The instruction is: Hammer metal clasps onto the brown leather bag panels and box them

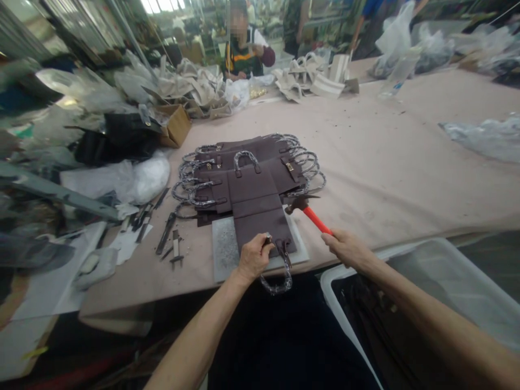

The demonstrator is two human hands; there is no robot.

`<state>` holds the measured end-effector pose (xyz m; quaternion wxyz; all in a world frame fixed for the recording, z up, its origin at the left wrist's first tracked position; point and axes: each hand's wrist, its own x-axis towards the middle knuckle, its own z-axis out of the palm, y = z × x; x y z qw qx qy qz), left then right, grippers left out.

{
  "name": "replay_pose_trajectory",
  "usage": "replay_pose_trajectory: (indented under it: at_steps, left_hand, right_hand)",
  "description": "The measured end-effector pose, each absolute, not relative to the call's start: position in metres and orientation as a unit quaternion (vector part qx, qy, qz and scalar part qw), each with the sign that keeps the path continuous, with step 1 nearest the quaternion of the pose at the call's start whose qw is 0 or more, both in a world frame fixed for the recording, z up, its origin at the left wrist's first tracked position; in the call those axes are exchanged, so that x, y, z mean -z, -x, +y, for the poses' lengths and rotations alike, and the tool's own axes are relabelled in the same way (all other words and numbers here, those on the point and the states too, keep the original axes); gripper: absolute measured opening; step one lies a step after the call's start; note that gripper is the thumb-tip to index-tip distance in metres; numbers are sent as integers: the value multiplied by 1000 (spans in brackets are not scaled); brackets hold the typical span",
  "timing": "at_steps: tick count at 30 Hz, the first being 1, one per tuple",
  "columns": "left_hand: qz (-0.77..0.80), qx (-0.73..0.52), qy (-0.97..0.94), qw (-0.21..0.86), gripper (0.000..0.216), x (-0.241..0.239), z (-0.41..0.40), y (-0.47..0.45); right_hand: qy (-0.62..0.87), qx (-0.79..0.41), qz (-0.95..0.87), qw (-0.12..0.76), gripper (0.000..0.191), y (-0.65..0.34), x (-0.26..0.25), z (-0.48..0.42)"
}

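My right hand (345, 246) is wrapped round the orange-red handle of a claw hammer (314, 216), its dark head raised near the right edge of the bag panel. In a closed grip, my left hand (255, 255) holds a short metal punch (267, 239) upright on a dark brown bag panel (260, 225). Under the panel lies a pale slab (224, 246) at the table's front edge. A plastic-wrapped handle (280, 287) hangs from the panel's near end, just right of my left hand. What is under the punch tip is hidden.
Behind the slab lie several stacked brown bag panels (260, 162) with wrapped handles. Tools, including a metal tool (176, 249), lie to the left. A translucent bin (430, 260) holding dark pieces stands at right. Across the table (385, 151) sits a person (244, 54).
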<state>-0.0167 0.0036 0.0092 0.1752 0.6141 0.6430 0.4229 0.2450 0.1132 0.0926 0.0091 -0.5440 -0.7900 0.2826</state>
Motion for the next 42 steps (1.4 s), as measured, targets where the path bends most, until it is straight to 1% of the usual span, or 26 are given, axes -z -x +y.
replay_pose_trajectory:
  at_steps: [2, 4, 6, 7, 9, 10, 12, 14, 16, 20, 22, 23, 25, 27, 29, 31, 33, 36, 42]
  left_hand:
    - [633, -428, -609, 210, 19, -14, 4, 20]
    - [621, -432, -606, 245, 21, -18, 4, 24]
    - [612, -433, -604, 272, 18, -24, 6, 29]
    - [610, -431, -601, 284, 17, -26, 6, 31]
    - [612, -425, -594, 302, 16, -31, 7, 34]
    - [614, -421, -592, 308, 15, -33, 8, 35]
    - [617, -415, -592, 311, 14, -34, 9, 34]
    - [628, -424, -576, 306, 12, -32, 11, 31]
    - [648, -468, -509, 318, 12, -27, 15, 29]
    - [642, -604, -301, 365, 35, -27, 23, 41]
    - [652, -618, -280, 339, 39, -34, 20, 60]
    - [676, -602, -289, 312, 38, -39, 16, 72]
    - [756, -518, -320, 241, 34, -48, 4, 99]
    - [841, -376, -354, 162, 31, -53, -10, 125]
    - [897, -218, -369, 106, 30, -54, -22, 147]
    - [922, -92, -365, 90, 31, -50, -31, 163]
    - [929, -17, -357, 96, 34, -44, -37, 173]
    - [928, 12, -359, 104, 39, -36, -41, 179]
    - [928, -18, -355, 107, 37, -34, -39, 177]
  right_hand:
    - [572, -265, -776, -20, 38, -247, -69, 124]
    - [582, -237, -778, -13, 33, -243, -54, 130]
    - [552, -187, -812, 42, 32, -230, -48, 129]
    - [512, -165, -839, 85, 35, -221, -47, 126]
    - [399, -152, -889, 164, 42, -197, -44, 116]
    - [344, -163, -906, 186, 44, -185, -42, 111]
    - [282, -197, -919, 190, 45, -164, -35, 99]
    - [277, -208, -920, 182, 47, -151, -25, 90]
    - [287, -208, -917, 181, 50, -147, -17, 86]
    - [287, -215, -916, 182, 53, -151, -13, 87]
    - [286, -218, -915, 183, 54, -152, -15, 88]
    - [286, -219, -915, 184, 54, -151, -16, 88]
    - [285, -222, -913, 189, 52, -151, -18, 88]
    - [285, -225, -911, 194, 51, -150, -18, 88]
    - [284, -224, -911, 196, 52, -150, -16, 88]
    - [282, -221, -913, 196, 52, -150, -14, 88]
    - [280, -217, -914, 196, 52, -151, -13, 88]
    - [278, -211, -917, 195, 51, -151, -12, 89]
    - [279, -204, -919, 191, 49, -151, -14, 89]
